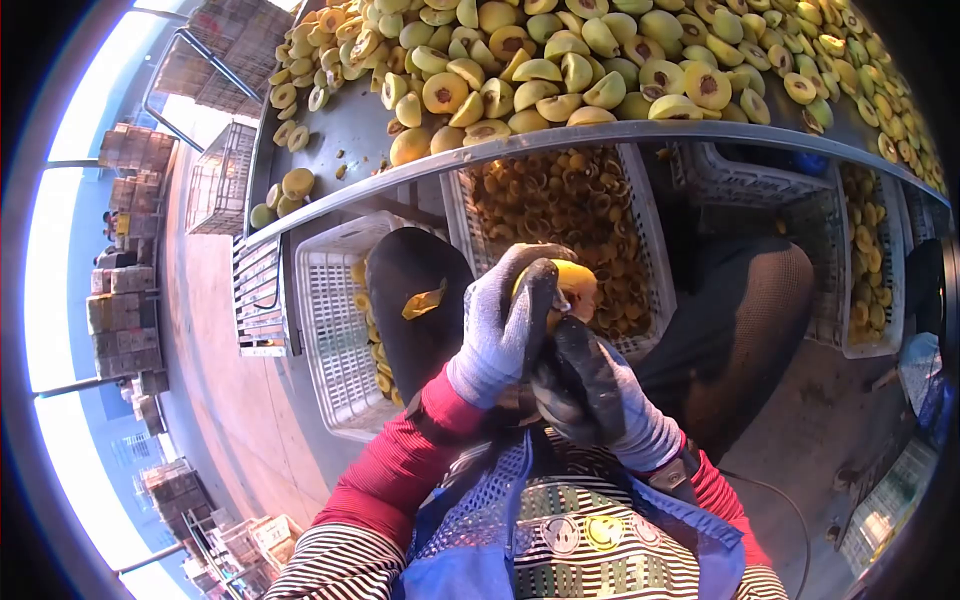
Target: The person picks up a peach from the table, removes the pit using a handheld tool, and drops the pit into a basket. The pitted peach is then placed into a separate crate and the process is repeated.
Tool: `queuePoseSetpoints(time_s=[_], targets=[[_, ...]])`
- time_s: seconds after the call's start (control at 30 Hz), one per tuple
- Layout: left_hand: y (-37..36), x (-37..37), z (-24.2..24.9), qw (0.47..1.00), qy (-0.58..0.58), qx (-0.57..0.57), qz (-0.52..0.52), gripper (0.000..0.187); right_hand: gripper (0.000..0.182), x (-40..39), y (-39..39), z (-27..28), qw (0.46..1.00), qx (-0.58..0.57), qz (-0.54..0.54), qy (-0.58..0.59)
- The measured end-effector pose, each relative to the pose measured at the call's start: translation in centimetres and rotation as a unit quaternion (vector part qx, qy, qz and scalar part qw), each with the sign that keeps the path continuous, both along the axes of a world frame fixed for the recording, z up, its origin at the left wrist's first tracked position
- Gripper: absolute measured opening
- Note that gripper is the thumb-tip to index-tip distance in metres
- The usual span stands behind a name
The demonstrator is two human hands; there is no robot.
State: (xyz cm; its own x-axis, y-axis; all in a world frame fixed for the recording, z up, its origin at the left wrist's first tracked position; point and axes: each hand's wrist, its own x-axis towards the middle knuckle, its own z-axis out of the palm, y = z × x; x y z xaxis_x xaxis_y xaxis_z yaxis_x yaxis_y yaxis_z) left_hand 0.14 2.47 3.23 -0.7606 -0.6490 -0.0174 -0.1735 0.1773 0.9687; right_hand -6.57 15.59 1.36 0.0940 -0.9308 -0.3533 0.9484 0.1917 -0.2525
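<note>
My left hand (503,318), in a grey glove with dark fingertips, is closed around a yellow peach half (575,277) above my lap. Just below it, my right hand (585,385), in a black-palmed glove, is closed with its thumb close to the fruit. A small shiny bit shows between the hands, but I cannot make out what my right fingers hold. Beyond my hands, many halved peaches (540,70), several with pits in them, lie heaped on a metal table (345,130).
Under the table's metal rim (600,133) stands a crate (648,240) of brownish-orange fruit pieces between my knees. Another white crate (325,290) with yellow halves is at my left, and a crate (845,300) of halves at my right. Stacked crates (125,310) line the far left.
</note>
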Motion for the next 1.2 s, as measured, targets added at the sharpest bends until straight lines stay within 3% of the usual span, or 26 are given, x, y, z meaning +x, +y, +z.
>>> queuePoseSetpoints(time_s=[0.07, 0.1, 0.13, 0.17, 0.2, 0.23, 0.27, 0.3, 0.33, 0.37, 0.4, 0.43, 0.47, 0.53, 0.57, 0.6, 0.67, 0.73, 0.83, 0.93, 1.07, 1.2], targets=[[-0.3, -0.2, 0.3, 0.999, -0.025, 0.024, -0.037, 0.037, 0.047, -0.4, 0.2, -0.1, 0.997, -0.040, 0.033, -0.063], [-0.4, -0.3, 0.6, 0.994, -0.023, 0.082, -0.062, 0.039, 0.048, -0.2, 0.2, -0.8, 0.966, -0.089, 0.050, -0.237], [-0.5, -0.1, 1.0, 0.967, -0.023, 0.239, -0.082, 0.042, 0.048, -0.1, 0.2, -1.2, 0.903, -0.135, 0.067, -0.403], [-0.3, 0.1, -0.4, 0.963, 0.005, 0.260, -0.066, 0.044, 0.048, 0.4, -0.1, -1.0, 0.871, -0.159, 0.055, -0.462], [0.1, 0.0, -2.1, 0.958, 0.033, 0.280, -0.050, 0.045, 0.048, 0.4, -0.1, -1.0, 0.871, -0.158, 0.056, -0.461], [0.2, -0.3, -3.4, 0.986, 0.070, 0.139, -0.056, 0.046, 0.047, 0.3, -0.1, -1.2, 0.910, -0.167, 0.038, -0.378], [0.2, -0.2, -3.7, 0.919, 0.022, 0.392, 0.029, 0.048, 0.047, 0.0, -0.1, -1.3, 0.941, -0.174, 0.020, -0.290], [0.7, 0.1, -3.8, 0.974, 0.058, 0.212, 0.048, 0.048, 0.047, -0.7, 0.0, -1.3, 0.963, -0.136, -0.001, -0.233], [1.1, 0.4, -3.7, 0.994, 0.090, 0.023, 0.065, 0.049, 0.048, -1.3, 0.1, -2.5, 0.964, -0.161, -0.035, -0.208], [-0.1, 0.8, -4.3, 0.927, 0.057, 0.335, 0.161, 0.047, 0.043, -1.7, 0.3, -2.4, 0.996, -0.012, -0.074, 0.049], [-0.8, 1.4, -3.6, 0.949, 0.065, 0.273, 0.140, 0.043, 0.039, -2.1, 0.6, -2.0, 0.937, 0.139, -0.106, 0.302], [-1.5, 2.1, -3.2, 0.952, 0.064, 0.268, 0.135, 0.039, 0.026, -3.7, 1.2, -1.8, 0.948, 0.117, -0.017, 0.294], [-2.1, 2.9, -3.0, 0.954, 0.062, 0.264, 0.131, 0.036, 0.026, -3.4, 1.1, -1.8, 0.949, 0.118, -0.014, 0.293], [-2.8, 3.9, -2.3, 0.965, 0.045, 0.221, 0.131, 0.034, 0.020, -2.5, 0.6, -1.6, 0.845, -0.006, -0.121, 0.521], [-2.9, 4.2, -1.5, 0.967, 0.024, 0.222, 0.121, 0.033, 0.022, -2.2, 0.4, -1.4, 0.793, -0.042, -0.115, 0.596], [-2.8, 4.4, -1.0, 0.967, 0.024, 0.221, 0.122, 0.033, 0.022, -2.4, 0.3, -0.9, 0.794, -0.042, -0.116, 0.596], [-2.5, 4.7, 0.1, 0.988, -0.008, 0.138, 0.076, 0.031, 0.026, -3.4, -0.3, 0.6, 0.593, -0.135, -0.075, 0.790], [-2.3, 4.7, 1.2, 0.987, -0.052, 0.141, 0.053, 0.029, 0.031, -3.9, -0.6, 0.7, 0.579, -0.130, -0.074, 0.801], [-2.2, 4.9, 1.0, 0.998, -0.054, 0.018, 0.027, 0.025, 0.037, -3.9, -0.7, 0.8, 0.499, -0.145, -0.078, 0.851], [-2.2, 5.4, 0.2, 0.997, -0.061, 0.029, 0.033, 0.026, 0.039, -3.7, -0.5, 0.9, 0.457, -0.139, -0.088, 0.874], [-1.9, 6.0, -0.1, 0.997, -0.065, 0.023, 0.026, 0.027, 0.047, -3.3, -0.3, 0.7, 0.454, -0.133, -0.070, 0.878], [-1.5, 6.3, -0.4, 0.994, -0.069, 0.068, 0.052, 0.029, 0.051, -3.3, -0.3, 0.9, 0.401, -0.106, -0.078, 0.906]])
